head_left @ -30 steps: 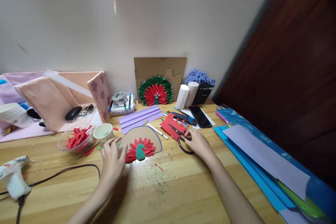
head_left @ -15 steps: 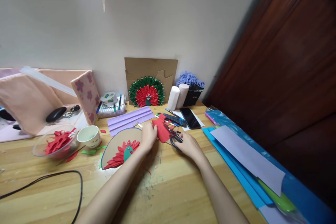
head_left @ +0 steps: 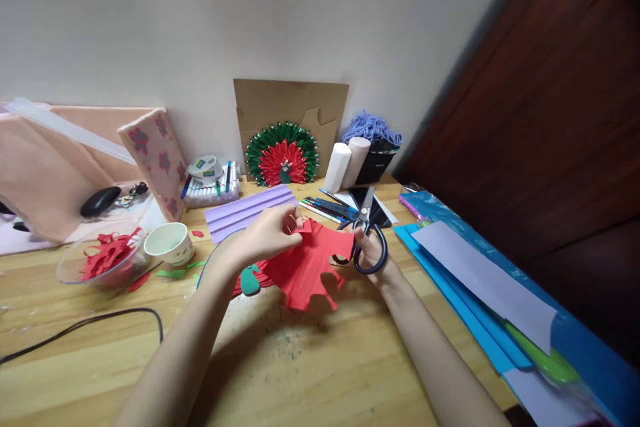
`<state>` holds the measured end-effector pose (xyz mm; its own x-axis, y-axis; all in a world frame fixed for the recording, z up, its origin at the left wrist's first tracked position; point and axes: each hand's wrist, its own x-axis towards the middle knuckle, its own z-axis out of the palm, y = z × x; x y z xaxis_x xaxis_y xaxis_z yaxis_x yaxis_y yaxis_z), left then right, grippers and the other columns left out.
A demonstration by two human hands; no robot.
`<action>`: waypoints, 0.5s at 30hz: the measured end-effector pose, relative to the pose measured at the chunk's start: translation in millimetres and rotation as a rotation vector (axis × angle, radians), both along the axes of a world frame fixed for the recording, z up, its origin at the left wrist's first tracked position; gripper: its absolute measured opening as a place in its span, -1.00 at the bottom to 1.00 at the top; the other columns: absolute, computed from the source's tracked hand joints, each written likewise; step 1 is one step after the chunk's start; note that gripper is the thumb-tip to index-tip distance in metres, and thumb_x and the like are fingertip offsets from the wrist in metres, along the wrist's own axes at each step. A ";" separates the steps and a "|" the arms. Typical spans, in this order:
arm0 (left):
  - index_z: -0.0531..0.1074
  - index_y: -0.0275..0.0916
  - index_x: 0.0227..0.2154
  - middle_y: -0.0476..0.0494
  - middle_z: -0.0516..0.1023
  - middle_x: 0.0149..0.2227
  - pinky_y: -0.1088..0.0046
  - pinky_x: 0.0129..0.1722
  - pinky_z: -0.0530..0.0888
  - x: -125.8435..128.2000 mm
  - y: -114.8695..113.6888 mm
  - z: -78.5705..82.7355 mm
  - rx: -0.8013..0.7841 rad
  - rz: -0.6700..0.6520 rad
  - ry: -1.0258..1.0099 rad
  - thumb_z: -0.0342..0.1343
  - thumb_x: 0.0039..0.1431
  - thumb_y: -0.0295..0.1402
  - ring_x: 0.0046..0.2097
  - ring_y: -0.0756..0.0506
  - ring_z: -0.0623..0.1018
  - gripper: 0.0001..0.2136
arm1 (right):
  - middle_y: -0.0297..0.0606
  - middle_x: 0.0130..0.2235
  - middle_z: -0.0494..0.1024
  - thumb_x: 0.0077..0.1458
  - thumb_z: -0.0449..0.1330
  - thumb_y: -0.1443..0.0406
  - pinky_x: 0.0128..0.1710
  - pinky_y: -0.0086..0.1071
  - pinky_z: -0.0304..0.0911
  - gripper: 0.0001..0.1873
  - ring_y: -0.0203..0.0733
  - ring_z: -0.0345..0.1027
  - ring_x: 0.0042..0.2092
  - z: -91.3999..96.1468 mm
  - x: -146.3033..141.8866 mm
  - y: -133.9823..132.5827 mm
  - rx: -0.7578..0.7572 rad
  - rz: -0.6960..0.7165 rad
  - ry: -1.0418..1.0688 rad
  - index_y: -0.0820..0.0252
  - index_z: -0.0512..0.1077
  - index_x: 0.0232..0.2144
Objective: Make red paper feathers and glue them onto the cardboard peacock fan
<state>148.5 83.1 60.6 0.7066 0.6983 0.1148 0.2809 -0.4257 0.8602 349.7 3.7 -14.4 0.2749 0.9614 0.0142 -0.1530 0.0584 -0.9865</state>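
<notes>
My left hand (head_left: 270,232) is closed in a pinch on the upper edge of a red paper sheet (head_left: 305,267), where a small red flap sticks up at the fingertips. Ragged cut-outs run along the sheet's right and lower edges. In my right hand (head_left: 373,250) are dark-handled scissors (head_left: 365,215), blades pointing up, at the sheet's right edge. Whether those fingers also touch the paper I cannot tell. Partly hidden beneath the sheet and left arm lies a rounded cardboard piece with red petals and a green bird shape (head_left: 250,280).
A clear bowl of red scraps (head_left: 70,277) and a paper cup (head_left: 170,243) stand at left. Behind are folded purple paper (head_left: 225,220), markers (head_left: 213,195), pens (head_left: 327,208) and a finished peacock craft (head_left: 283,163). Blue folders (head_left: 450,293) line the right; a black cable (head_left: 100,317) lies front left.
The red sheet has been lifted and opened out towards me. The scissors have swung from lying low across the paper to pointing upward. My view has tilted down a little.
</notes>
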 end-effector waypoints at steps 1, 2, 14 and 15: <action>0.30 -0.24 -0.49 0.06 0.33 -0.55 0.55 -0.53 0.18 -0.8 -1.0 -1.5 0.053 0.000 0.037 0.00 -0.19 -0.52 -0.51 0.03 0.30 -0.87 | -0.27 -0.53 0.48 -0.34 0.23 -0.26 -0.51 -0.34 0.35 -0.36 -0.19 0.42 -0.48 1.0 -2.3 -1.1 -0.022 0.055 0.050 0.14 0.19 -0.58; 0.34 -0.24 -0.47 0.03 0.37 -0.53 0.54 -0.52 0.20 -1.3 -1.7 -3.4 0.095 -0.005 0.059 0.00 -0.18 -0.52 -0.50 0.02 0.33 -0.85 | -0.27 -0.54 0.48 -0.37 0.23 -0.27 -0.52 -0.34 0.34 -0.35 -0.19 0.42 -0.49 1.7 -4.3 -1.9 -0.047 0.097 0.086 0.14 0.18 -0.59; 0.36 -0.32 -0.11 -0.19 0.52 -0.25 0.39 -0.19 0.42 8.3 15.8 -17.0 -0.150 0.274 -0.241 0.23 -0.10 -0.36 -0.23 -0.10 0.51 -0.57 | -0.46 -0.60 0.35 -0.35 0.42 0.18 -0.48 -0.40 0.25 -0.60 -0.35 0.25 -0.55 -4.0 -12.1 -0.9 -0.023 -0.035 -0.155 0.18 0.25 -0.64; 0.36 -0.34 -0.14 -0.20 0.51 -0.25 0.37 -0.17 0.43 10.4 18.0 -19.8 -0.218 0.407 -0.291 0.26 -0.12 -0.32 -0.21 -0.11 0.51 -0.57 | -0.46 -0.58 0.35 -0.37 0.43 0.18 -0.44 -0.38 0.27 -0.58 -0.34 0.27 -0.52 -4.2 -11.3 0.3 0.004 -0.120 -0.129 0.18 0.24 -0.64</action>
<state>158.8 101.1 40.8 0.3347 0.9382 0.0877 0.1228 -0.1357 0.9831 338.4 4.0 -18.6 0.3833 0.9216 0.0604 -0.0167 0.0723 -0.9972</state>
